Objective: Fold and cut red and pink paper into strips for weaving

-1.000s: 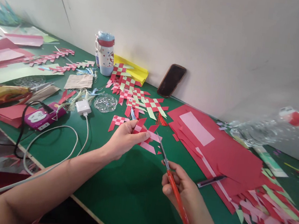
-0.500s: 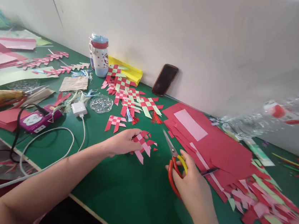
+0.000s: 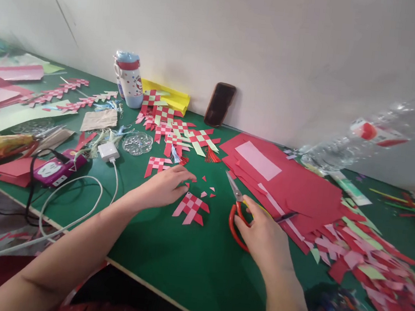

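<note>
Our left hand lies open beside the woven paper piece; our right hand grips the red scissors. The clear dish holds small shiny beads.

Beyond the left hand, a heap of woven paper squares is lying against a folded yellow sheet, and a printed drinking bottle is standing just beside them. A dark phone is leaning on the wall farther back. A white charger and a clear dish of beads are sitting to the left of that hand. Red paper sheets are lying just past the right hand, and a clear plastic bottle is lying beyond them.
</note>
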{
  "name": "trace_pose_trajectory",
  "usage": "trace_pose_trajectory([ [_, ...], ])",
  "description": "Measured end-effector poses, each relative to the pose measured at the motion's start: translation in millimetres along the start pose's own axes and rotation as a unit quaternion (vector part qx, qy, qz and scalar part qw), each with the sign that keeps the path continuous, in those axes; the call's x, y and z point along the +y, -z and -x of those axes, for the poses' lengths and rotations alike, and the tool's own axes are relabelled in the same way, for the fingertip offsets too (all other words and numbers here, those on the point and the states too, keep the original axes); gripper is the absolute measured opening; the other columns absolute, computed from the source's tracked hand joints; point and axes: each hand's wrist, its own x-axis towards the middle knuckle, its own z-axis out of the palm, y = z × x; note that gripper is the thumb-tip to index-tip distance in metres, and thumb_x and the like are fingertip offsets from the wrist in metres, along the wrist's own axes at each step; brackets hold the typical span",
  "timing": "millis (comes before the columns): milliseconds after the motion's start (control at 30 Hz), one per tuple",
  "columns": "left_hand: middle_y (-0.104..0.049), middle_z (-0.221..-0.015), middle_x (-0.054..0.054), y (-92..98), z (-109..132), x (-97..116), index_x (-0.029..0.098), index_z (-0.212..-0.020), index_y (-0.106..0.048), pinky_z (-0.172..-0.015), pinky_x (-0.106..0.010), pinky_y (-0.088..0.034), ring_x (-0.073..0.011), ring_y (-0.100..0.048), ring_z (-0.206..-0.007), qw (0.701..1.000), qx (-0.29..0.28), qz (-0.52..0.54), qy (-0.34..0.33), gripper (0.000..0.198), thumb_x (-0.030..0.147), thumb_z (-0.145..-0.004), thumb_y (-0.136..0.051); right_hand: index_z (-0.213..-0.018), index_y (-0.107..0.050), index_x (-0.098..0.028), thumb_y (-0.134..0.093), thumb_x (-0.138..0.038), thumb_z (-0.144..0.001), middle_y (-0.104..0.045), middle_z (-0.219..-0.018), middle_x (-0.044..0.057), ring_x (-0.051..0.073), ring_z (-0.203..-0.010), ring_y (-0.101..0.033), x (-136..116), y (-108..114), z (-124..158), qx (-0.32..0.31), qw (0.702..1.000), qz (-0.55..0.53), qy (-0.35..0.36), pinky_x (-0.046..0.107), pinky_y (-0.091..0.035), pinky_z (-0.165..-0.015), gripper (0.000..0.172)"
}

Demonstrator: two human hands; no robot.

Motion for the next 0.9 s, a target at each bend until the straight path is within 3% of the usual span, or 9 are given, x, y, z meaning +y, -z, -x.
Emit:
trace_pose_trajectory([
  [67, -0.059, -0.130, -0.011, -1.2, 8.7, 4.2, 0.017, -0.123, -0.061, -0.103, -0.041, -0.042, -0.0228, -0.054, -0.121, 0.999, 0.012, -0.033, -0.021, 0.038, 0.016, -0.094, -0.036, -0.131, -0.057, -0.023, -0.053, -0.039, -0.084, -0.071, -0.112, 0.008, 0.023, -0.088, -0.069, -0.2, 1.2, 0.2, 0.002, 1.000, 0.004, 0.000, 0.033, -0.049, -0.070, 0.050],
  [167, -0.058, -0.137, -0.007, -13.4, 29.0, 10.1, 0.021, -0.123, -0.061, -0.111, -0.039, -0.036, -0.0215, -0.048, -0.131, 0.993, -0.030, -0.075, -0.080, 0.035, 0.019, -0.096, -0.040, -0.131, -0.057, -0.024, -0.055, -0.037, -0.083, -0.071, -0.114, 0.007, 0.024, -0.090, -0.069, -0.3, 3.8, 0.6, -0.005, 1.000, 0.001, -0.007, 0.033, -0.050, -0.070, 0.049],
  [233, -0.045, -0.151, -0.006, -26.8, 43.0, 11.1, 0.023, -0.137, -0.051, -0.118, -0.044, -0.025, -0.0242, -0.034, -0.143, 0.975, -0.055, -0.170, -0.135, 0.041, 0.035, -0.100, -0.039, -0.131, -0.056, -0.025, -0.055, -0.035, -0.083, -0.070, -0.116, 0.006, 0.023, -0.091, -0.069, 0.4, 4.5, 0.6, -0.010, 1.000, -0.005, -0.009, 0.033, -0.050, -0.071, 0.049],
  [300, -0.033, -0.157, -0.006, -40.2, 53.8, 9.4, 0.024, -0.149, -0.035, -0.120, -0.050, -0.017, -0.0278, -0.024, -0.147, 0.960, -0.068, -0.229, -0.146, 0.065, 0.060, -0.096, -0.038, -0.133, -0.055, -0.024, -0.055, -0.034, -0.084, -0.069, -0.117, 0.007, 0.024, -0.094, -0.069, 1.6, 3.9, 0.4, -0.010, 1.000, -0.010, -0.006, 0.033, -0.051, -0.074, 0.050],
  [367, -0.029, -0.159, -0.007, -50.4, 60.0, 6.1, 0.026, -0.153, -0.025, -0.120, -0.050, -0.011, -0.0274, -0.020, -0.149, 0.951, -0.069, -0.262, -0.152, 0.076, 0.070, -0.092, -0.032, -0.133, -0.054, -0.023, -0.055, -0.034, -0.084, -0.069, -0.117, 0.008, 0.025, -0.100, -0.068, 2.9, 2.7, -0.1, -0.004, 1.000, -0.014, -0.002, 0.034, -0.051, -0.077, 0.050],
  [600, -0.034, -0.157, -0.007, -58.3, 61.6, 2.4, 0.027, -0.153, -0.025, -0.120, -0.050, 0.002, -0.0260, -0.025, -0.147, 0.939, -0.032, -0.297, -0.173, 0.080, 0.075, -0.089, -0.029, -0.134, -0.053, -0.023, -0.056, -0.033, -0.085, -0.068, -0.118, 0.008, 0.023, -0.102, -0.067, 0.8, 4.5, -0.4, -0.017, 1.000, -0.015, -0.004, 0.032, -0.051, -0.079, 0.051],
  [767, -0.035, -0.156, -0.008, -54.9, 66.1, 7.3, 0.027, -0.152, -0.028, -0.118, -0.055, 0.010, -0.0273, -0.025, -0.147, 0.944, -0.045, -0.286, -0.160, 0.079, 0.074, -0.089, -0.029, -0.135, -0.051, -0.021, -0.055, -0.035, -0.087, -0.068, -0.118, 0.009, 0.023, -0.102, -0.067, -1.7, 10.0, 0.3, -0.028, 0.999, 0.031, -0.014, 0.031, -0.050, -0.078, 0.050],
  [900, -0.035, -0.156, -0.011, -51.1, 85.8, 6.8, 0.029, -0.152, -0.027, -0.115, -0.065, 0.004, -0.0315, -0.028, -0.146, 0.948, -0.059, -0.277, -0.148, 0.079, 0.073, -0.088, -0.037, -0.132, -0.051, -0.018, -0.057, -0.033, -0.087, -0.067, -0.119, 0.012, 0.025, -0.104, -0.066, -1.3, 12.3, 1.8, -0.022, 0.998, 0.061, -0.016, 0.031, -0.049, -0.080, 0.048],
])
